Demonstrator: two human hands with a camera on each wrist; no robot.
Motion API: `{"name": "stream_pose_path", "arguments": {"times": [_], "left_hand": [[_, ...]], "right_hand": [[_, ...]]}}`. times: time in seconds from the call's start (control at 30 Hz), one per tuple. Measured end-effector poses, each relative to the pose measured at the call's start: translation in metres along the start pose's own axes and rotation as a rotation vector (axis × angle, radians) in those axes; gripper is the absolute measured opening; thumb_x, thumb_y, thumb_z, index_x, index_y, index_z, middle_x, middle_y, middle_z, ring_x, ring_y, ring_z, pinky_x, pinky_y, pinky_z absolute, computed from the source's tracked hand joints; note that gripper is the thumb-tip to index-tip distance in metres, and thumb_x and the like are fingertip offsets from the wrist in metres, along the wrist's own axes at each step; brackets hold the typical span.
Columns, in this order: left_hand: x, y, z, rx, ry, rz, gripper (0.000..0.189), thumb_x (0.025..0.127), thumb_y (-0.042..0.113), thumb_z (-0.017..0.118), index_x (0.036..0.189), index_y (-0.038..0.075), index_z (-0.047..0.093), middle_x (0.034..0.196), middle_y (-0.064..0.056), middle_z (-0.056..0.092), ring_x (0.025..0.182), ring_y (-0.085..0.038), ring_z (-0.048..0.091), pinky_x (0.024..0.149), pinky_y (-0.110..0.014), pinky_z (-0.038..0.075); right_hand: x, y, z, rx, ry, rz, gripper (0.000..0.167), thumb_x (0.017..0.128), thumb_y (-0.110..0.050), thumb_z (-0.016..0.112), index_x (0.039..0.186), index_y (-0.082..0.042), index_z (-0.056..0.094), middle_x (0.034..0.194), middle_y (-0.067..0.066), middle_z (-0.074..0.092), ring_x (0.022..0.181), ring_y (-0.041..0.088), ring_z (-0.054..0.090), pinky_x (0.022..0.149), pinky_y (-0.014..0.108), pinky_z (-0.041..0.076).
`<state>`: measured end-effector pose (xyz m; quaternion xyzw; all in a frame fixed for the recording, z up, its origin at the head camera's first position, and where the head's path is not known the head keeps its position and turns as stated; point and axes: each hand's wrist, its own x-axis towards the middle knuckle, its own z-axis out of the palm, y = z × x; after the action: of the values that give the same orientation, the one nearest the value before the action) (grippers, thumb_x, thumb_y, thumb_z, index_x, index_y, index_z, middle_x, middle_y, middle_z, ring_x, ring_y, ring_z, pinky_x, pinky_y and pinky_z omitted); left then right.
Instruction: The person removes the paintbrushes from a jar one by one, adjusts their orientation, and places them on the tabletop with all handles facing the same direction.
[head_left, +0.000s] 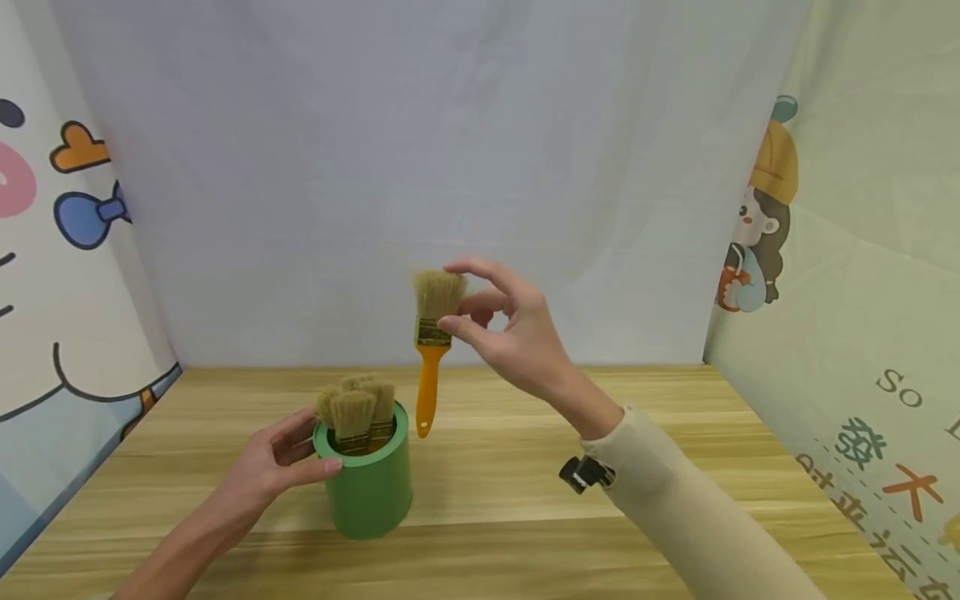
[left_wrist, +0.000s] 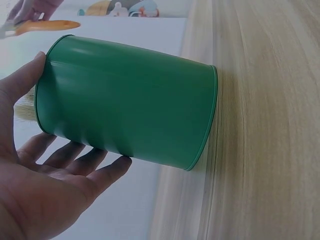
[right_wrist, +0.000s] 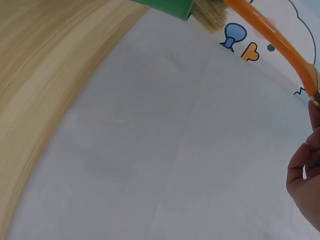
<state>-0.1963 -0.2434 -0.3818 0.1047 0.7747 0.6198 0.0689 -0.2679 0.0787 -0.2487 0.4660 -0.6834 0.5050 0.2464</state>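
Pale cloth is hanging behind a wooden table bearing a green can of brushes. Left hand is gripping it; right hand is pinching an orange-handled brush beside it, seemingly the step underway, next requiring a steady pinch.

Lower left of centre stands one green cylindrical can, holding at least three tan-bristled paintbrushes; centre, one orange-handled tan-bristled paintbrush
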Motion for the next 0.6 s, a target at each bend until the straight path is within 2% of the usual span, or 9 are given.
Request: {"name": "stream_pose_path", "arguments": {"times": [0.13, 0.3, 0.47, 0.6], "left_hand": [[0.000, 0.002, 0.000, -0.004, 0.000, 0.010, 0.090, 0.102, 0.020, 0.071, 0.167, -0.004, 0.013, 0.167, -0.032, 0.024, 0.150, -0.051, 0.032, 0.112, -0.056, 0.044], [-0.001, 0.003, 0.000, -0.005, 0.005, 0.022, 0.090, 0.101, 0.021, 0.071, 0.167, -0.003, 0.015, 0.167, -0.031, 0.025, 0.149, -0.051, 0.032, 0.113, -0.057, 0.043], [0.000, 0.004, 0.001, -0.007, 0.009, 0.027, 0.089, 0.101, 0.021, 0.071, 0.167, -0.001, 0.016, 0.166, -0.031, 0.026, 0.149, -0.051, 0.033, 0.113, -0.060, 0.041], [0.000, 0.003, 0.001, -0.003, 0.012, 0.027, 0.088, 0.101, 0.021, 0.072, 0.167, -0.001, 0.018, 0.166, -0.030, 0.027, 0.149, -0.051, 0.034, 0.113, -0.060, 0.041]], "right_hand": [[-0.012, 0.009, -0.003, -0.002, -0.023, 0.061, 0.050, 0.090, 0.004, 0.082, 0.136, -0.005, 0.065, 0.084, 0.001, 0.077, 0.066, 0.019, 0.058, 0.063, 0.033, 0.046], [-0.030, 0.019, -0.005, 0.047, -0.072, 0.169, 0.049, 0.092, 0.003, 0.079, 0.138, -0.005, 0.064, 0.086, 0.005, 0.078, 0.066, 0.021, 0.066, 0.060, 0.033, 0.045], [-0.048, 0.031, -0.007, 0.072, -0.094, 0.286, 0.049, 0.094, 0.003, 0.078, 0.141, -0.004, 0.062, 0.089, 0.007, 0.079, 0.076, 0.022, 0.074, 0.067, 0.032, 0.049], [-0.063, 0.044, -0.005, 0.085, -0.100, 0.384, 0.050, 0.095, 0.001, 0.078, 0.142, -0.004, 0.062, 0.090, 0.008, 0.079, 0.081, 0.022, 0.075, 0.068, 0.030, 0.050]]}}
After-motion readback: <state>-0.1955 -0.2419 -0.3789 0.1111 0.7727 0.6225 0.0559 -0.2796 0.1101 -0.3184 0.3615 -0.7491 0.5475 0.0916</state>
